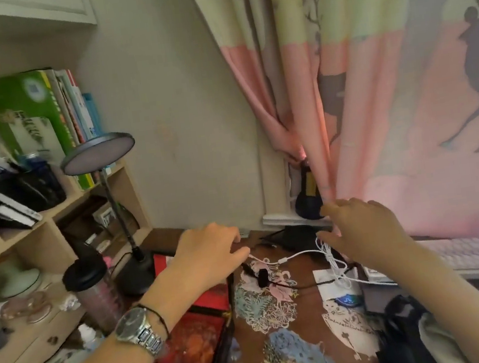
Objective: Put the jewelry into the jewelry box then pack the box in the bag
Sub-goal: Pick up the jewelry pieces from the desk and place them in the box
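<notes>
both hands reach over a cluttered desk

the left hand (211,253), with a watch (137,328) on its wrist, is held out above a red lacquered jewelry box (193,346) at the near left. its fingers curl downward; whether they grip anything cannot be told. the right hand (360,226) hovers well apart to the right, fingers spread and relaxed, over a white cable (330,257). a desk lamp (97,152) stands far left. a pink deer-print curtain (404,98) hangs behind.
</notes>
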`<state>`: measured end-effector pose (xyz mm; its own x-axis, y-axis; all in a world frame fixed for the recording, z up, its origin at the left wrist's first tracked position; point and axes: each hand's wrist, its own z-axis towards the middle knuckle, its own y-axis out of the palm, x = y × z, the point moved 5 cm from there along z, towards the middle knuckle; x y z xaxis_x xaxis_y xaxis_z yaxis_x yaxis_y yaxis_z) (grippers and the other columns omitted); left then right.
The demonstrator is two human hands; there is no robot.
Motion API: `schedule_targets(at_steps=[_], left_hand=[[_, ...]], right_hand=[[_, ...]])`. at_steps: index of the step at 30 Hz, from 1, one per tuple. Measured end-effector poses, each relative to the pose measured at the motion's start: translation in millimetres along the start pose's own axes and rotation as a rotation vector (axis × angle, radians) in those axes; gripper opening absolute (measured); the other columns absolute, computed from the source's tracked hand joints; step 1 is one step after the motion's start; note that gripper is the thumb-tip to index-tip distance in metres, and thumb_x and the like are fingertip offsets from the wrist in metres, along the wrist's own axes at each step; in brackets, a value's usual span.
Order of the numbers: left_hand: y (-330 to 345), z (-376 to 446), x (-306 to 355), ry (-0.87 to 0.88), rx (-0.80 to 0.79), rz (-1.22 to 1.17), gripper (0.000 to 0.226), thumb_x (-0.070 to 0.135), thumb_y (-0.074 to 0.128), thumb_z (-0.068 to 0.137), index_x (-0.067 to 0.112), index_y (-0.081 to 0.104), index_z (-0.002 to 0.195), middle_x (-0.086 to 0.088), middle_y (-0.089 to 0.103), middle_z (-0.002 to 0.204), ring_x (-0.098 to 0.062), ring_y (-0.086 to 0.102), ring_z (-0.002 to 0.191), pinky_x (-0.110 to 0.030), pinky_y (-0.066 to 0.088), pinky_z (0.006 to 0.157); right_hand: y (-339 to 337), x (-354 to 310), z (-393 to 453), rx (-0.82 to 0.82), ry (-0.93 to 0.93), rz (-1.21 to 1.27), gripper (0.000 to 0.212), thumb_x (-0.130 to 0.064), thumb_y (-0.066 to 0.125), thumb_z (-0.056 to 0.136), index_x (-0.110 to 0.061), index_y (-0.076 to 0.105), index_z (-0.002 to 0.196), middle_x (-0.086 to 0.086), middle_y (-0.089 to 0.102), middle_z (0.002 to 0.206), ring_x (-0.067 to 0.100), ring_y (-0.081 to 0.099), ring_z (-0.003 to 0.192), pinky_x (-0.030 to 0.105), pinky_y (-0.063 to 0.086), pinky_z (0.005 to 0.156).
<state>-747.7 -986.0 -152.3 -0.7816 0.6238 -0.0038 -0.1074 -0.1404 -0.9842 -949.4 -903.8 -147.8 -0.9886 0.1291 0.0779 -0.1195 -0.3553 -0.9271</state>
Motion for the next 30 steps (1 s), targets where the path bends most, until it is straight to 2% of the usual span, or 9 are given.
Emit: schedule_targets(at_steps=[5, 8, 11, 15, 22, 24, 26, 30], left_hand=[[10, 17, -43, 0.082, -0.02, -0.005, 0.037, 0.056, 0.044, 0.086, 0.03, 0.059, 0.108, 0.006, 0.067, 0.104, -0.017, 0.061, 0.096, -0.033, 0.048, 0.076], [23, 24, -46, 0.154, -0.008, -0.063, 0.036, 0.057, 0.045, 0.085, 0.033, 0.06, 0.106, 0.01, 0.067, 0.102, -0.013, 0.061, 0.095, -0.031, 0.049, 0.075], [54, 24, -40, 0.206, 0.006, -0.121, 0.035, 0.061, 0.043, 0.083, 0.036, 0.06, 0.1, 0.015, 0.066, 0.095, -0.006, 0.06, 0.088, -0.027, 0.044, 0.066], [118, 16, -34, 0.256, -0.001, -0.119, 0.026, 0.06, 0.041, 0.083, 0.04, 0.054, 0.094, 0.016, 0.064, 0.098, -0.007, 0.058, 0.088, -0.027, 0.037, 0.063], [189, -24, -33, 0.309, 0.147, -0.085, 0.038, 0.061, 0.04, 0.084, 0.036, 0.059, 0.104, 0.014, 0.065, 0.095, -0.012, 0.06, 0.085, -0.03, 0.048, 0.064], [193, -44, -33, 0.299, 0.195, -0.115, 0.038, 0.062, 0.042, 0.083, 0.036, 0.061, 0.104, 0.013, 0.066, 0.096, -0.014, 0.061, 0.086, -0.029, 0.044, 0.061], [195, -61, -33, 0.283, 0.175, -0.12, 0.036, 0.061, 0.043, 0.084, 0.036, 0.061, 0.103, 0.012, 0.067, 0.099, -0.015, 0.06, 0.088, -0.028, 0.039, 0.061], [189, -95, -36, 0.284, 0.126, -0.086, 0.033, 0.06, 0.046, 0.084, 0.034, 0.061, 0.099, 0.011, 0.067, 0.096, -0.013, 0.059, 0.086, -0.03, 0.048, 0.065]], right_hand=[[19, -38, 16, -0.001, 0.06, 0.019, 0.037, -0.05, 0.049, 0.089, -0.023, 0.052, 0.115, -0.002, 0.065, 0.107, 0.021, 0.06, 0.098, 0.033, 0.046, 0.077], [35, -46, 12, -0.004, 0.101, 0.039, 0.039, -0.05, 0.051, 0.088, -0.024, 0.053, 0.118, -0.003, 0.064, 0.114, 0.021, 0.059, 0.103, 0.034, 0.047, 0.081], [61, -47, 6, 0.017, 0.117, 0.023, 0.036, -0.049, 0.051, 0.088, -0.025, 0.052, 0.114, -0.003, 0.063, 0.109, 0.021, 0.059, 0.1, 0.032, 0.046, 0.078], [114, -47, -12, 0.022, 0.141, -0.006, 0.035, -0.05, 0.048, 0.089, -0.026, 0.05, 0.114, -0.004, 0.061, 0.108, 0.02, 0.057, 0.102, 0.032, 0.044, 0.08], [184, -69, -80, 0.057, 0.172, -0.042, 0.034, -0.048, 0.05, 0.088, -0.023, 0.053, 0.111, -0.003, 0.064, 0.109, 0.022, 0.058, 0.103, 0.034, 0.043, 0.081], [189, -81, -108, 0.062, 0.194, -0.027, 0.036, -0.048, 0.049, 0.088, -0.022, 0.055, 0.111, -0.001, 0.065, 0.107, 0.024, 0.06, 0.101, 0.034, 0.042, 0.077], [187, -91, -132, 0.046, 0.202, -0.014, 0.036, -0.048, 0.049, 0.088, -0.022, 0.054, 0.113, -0.001, 0.065, 0.106, 0.025, 0.06, 0.1, 0.034, 0.043, 0.075], [165, -102, -167, 0.063, 0.219, -0.02, 0.032, -0.045, 0.054, 0.087, -0.025, 0.056, 0.113, -0.002, 0.066, 0.106, 0.024, 0.06, 0.101, 0.033, 0.042, 0.072]])
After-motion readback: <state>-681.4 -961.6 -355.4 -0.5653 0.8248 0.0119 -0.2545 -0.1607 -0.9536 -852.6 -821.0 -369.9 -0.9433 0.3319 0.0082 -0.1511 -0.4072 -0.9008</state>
